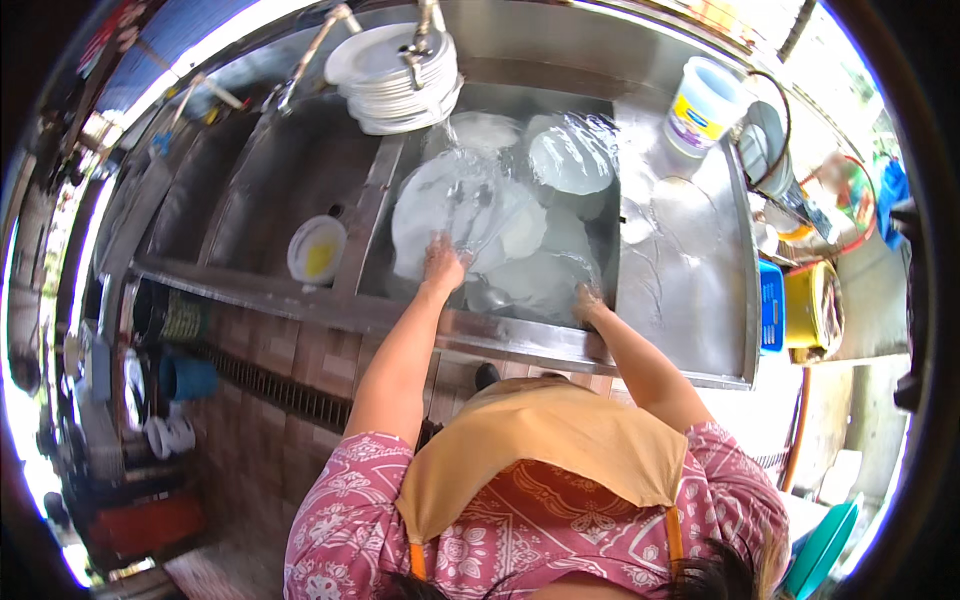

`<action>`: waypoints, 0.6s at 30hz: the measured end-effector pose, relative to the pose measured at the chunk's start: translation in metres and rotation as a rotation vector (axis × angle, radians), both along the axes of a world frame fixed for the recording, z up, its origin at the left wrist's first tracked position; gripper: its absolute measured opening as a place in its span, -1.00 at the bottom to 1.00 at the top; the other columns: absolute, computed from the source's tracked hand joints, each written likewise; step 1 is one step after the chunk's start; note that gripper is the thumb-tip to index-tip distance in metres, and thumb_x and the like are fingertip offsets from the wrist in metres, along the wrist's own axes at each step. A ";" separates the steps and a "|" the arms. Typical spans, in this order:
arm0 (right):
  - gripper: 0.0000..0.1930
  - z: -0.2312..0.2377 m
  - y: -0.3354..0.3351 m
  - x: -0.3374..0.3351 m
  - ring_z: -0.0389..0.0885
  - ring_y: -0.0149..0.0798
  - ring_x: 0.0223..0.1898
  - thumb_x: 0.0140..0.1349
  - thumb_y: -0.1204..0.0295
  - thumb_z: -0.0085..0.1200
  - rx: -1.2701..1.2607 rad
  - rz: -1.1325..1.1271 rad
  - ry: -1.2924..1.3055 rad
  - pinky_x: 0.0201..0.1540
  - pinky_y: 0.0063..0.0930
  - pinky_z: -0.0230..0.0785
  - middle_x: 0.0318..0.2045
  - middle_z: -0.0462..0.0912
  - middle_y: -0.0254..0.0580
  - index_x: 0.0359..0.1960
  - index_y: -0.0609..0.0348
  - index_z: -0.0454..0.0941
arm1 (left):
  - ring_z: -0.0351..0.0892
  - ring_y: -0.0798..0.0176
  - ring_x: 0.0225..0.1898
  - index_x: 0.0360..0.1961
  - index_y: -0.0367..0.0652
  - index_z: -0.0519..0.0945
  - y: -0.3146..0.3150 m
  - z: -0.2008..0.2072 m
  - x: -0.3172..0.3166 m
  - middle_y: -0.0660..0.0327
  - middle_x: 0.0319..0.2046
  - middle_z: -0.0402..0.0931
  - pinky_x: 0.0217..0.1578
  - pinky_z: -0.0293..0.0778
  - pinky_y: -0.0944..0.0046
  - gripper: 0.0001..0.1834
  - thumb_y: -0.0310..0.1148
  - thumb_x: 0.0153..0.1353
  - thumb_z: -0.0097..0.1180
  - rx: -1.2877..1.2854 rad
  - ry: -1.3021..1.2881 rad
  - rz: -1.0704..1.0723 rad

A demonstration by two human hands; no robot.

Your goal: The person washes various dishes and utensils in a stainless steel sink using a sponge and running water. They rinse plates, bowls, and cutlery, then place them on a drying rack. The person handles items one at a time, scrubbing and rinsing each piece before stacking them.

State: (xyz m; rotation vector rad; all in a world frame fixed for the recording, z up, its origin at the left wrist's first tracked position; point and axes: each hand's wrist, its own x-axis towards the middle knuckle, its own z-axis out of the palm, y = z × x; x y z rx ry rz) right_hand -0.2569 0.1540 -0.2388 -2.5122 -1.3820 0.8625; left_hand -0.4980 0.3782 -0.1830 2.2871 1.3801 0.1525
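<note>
Several white plates (pixel 430 205) lie in the water of the sink basin (pixel 370 262) in front of me. Water runs from a tap (pixel 417 55) onto the plates at the left. My left hand (pixel 443 264) reaches into the basin at the near edge of a large white plate; its fingers are blurred by water, so its grip is unclear. My right hand (pixel 590 302) dips into the water at the basin's near right corner, beside another submerged plate (pixel 535 285), its fingers mostly hidden. At the far right of the basin, a white plate (pixel 570 160) shows under rippling water.
A tall stack of white plates (pixel 395 85) stands behind the basin, beneath the tap. In the left basin sits a white bowl (pixel 318 250) with something yellow inside. A clear bucket (pixel 705 105) stands on the wet steel drainboard (pixel 690 300). Blue (pixel 770 305) and yellow containers (pixel 813 310) are farther right.
</note>
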 end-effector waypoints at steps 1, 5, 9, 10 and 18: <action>-0.74 0.008 -0.004 0.002 0.55 -0.09 -0.19 0.06 0.25 0.06 -0.127 0.042 -0.037 -0.05 -0.30 0.33 -0.29 0.62 -0.15 -0.29 0.09 0.62 | -0.07 -0.22 0.29 0.27 -0.24 0.05 0.009 -0.012 0.005 -0.15 0.28 -0.05 0.24 -0.03 -0.08 -0.17 -0.07 0.08 0.09 -0.004 0.017 0.014; -0.74 0.025 -0.019 0.001 0.52 -0.13 -0.39 0.01 0.20 0.12 -0.125 -0.199 0.385 -0.34 -0.31 0.32 -0.42 0.60 -0.20 -0.44 0.14 0.61 | 0.13 -0.11 0.22 0.24 -0.19 0.16 0.015 -0.016 0.050 -0.08 0.15 0.20 0.18 0.11 0.08 -0.29 -0.14 0.10 0.05 0.180 0.225 0.040; -0.68 0.069 -0.009 -0.012 0.42 -0.26 -0.58 0.07 0.15 0.06 0.034 -0.596 0.842 -0.51 -0.34 0.21 -0.59 0.49 -0.20 -0.47 0.19 0.53 | 0.26 -0.02 0.13 0.10 -0.30 0.26 0.042 -0.038 0.076 -0.02 0.08 0.29 0.08 0.27 0.13 -0.50 -0.31 0.15 -0.09 0.152 0.224 -0.098; -0.70 0.076 -0.001 -0.010 0.47 -0.15 -0.46 0.13 0.16 0.01 -0.008 -0.540 0.881 -0.40 -0.28 0.28 -0.52 0.53 -0.16 -0.35 0.13 0.57 | 0.27 0.01 0.11 0.07 -0.30 0.29 0.046 -0.043 0.079 -0.02 0.06 0.30 0.09 0.26 0.12 -0.55 -0.35 0.15 -0.12 0.131 0.211 -0.111; -0.60 -0.006 0.041 -0.039 0.51 0.10 -0.13 0.22 0.09 -0.13 0.288 0.242 0.255 -0.07 -0.13 0.33 -0.14 0.54 0.11 -0.16 0.13 0.55 | 0.49 -0.19 -0.17 -0.05 -0.21 0.39 0.064 -0.043 0.050 -0.08 -0.01 0.36 -0.17 0.45 0.02 -0.67 -0.44 0.12 -0.09 0.004 0.069 -0.301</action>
